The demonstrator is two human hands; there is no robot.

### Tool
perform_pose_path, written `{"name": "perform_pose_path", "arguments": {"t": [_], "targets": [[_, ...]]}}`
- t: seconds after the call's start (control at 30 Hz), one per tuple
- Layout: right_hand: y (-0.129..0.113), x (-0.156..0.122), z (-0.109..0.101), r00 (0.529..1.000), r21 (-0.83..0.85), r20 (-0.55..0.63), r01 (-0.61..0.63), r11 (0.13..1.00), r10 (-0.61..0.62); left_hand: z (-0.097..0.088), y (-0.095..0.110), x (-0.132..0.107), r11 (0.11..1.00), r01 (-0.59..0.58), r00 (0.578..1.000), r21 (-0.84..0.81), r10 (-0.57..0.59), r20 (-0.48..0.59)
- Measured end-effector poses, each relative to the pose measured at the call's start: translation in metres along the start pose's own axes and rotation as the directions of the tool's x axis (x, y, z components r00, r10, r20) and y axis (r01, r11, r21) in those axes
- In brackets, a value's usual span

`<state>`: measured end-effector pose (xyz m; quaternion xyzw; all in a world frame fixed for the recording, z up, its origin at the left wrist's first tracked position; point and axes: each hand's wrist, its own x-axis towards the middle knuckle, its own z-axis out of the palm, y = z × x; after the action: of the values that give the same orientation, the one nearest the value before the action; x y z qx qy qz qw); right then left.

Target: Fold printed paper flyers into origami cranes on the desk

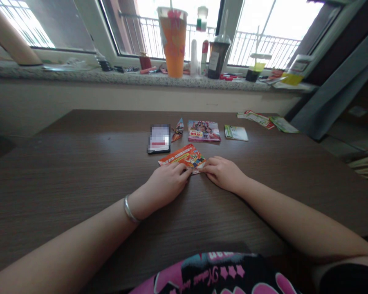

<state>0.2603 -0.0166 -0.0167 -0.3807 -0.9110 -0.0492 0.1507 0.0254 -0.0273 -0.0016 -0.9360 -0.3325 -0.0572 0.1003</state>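
Nearest us, our black top w/ pink print [214,274] is showing below, at the near side of the desk [64,163]. Past it our L hand [167,181] and R hand [223,173] are sitting just apart, fingers of both pinching the near edge of an orange flyer [182,153], which is lying slanted mid-desk. Our finger undersides aren't showing, so we can't tell how hard we're gripping.

Main risk, we're thinking: the bit btwn our fingertips is looking small & crumpled, so if L & R are pulling against each other, the paper could be tearing there. L is also covering much of the near edge, so a crooked crease could be going unnoticed. If L is pressing too lightly, the sheet could be skewing under R's push.

Also, a black-edged device [158,139] is lying just beyond the flyer's L end, w/ a folded paper piece [178,130] resting btwn it & a pink booklet [204,130]; if we're shoving fwd, we could be bumping all 3.
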Motion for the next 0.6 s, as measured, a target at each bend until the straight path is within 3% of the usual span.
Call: {"name": "perform_pose_path", "arguments": {"t": [0.6], "targets": [[-0.0037,0.0016,-0.0025,0.997,-0.064,0.053,0.061,0.996,-0.057,-0.0011,0.0021,-0.0038,0.999,0.0,1.0,-0.038,0.001,0.015]]}}
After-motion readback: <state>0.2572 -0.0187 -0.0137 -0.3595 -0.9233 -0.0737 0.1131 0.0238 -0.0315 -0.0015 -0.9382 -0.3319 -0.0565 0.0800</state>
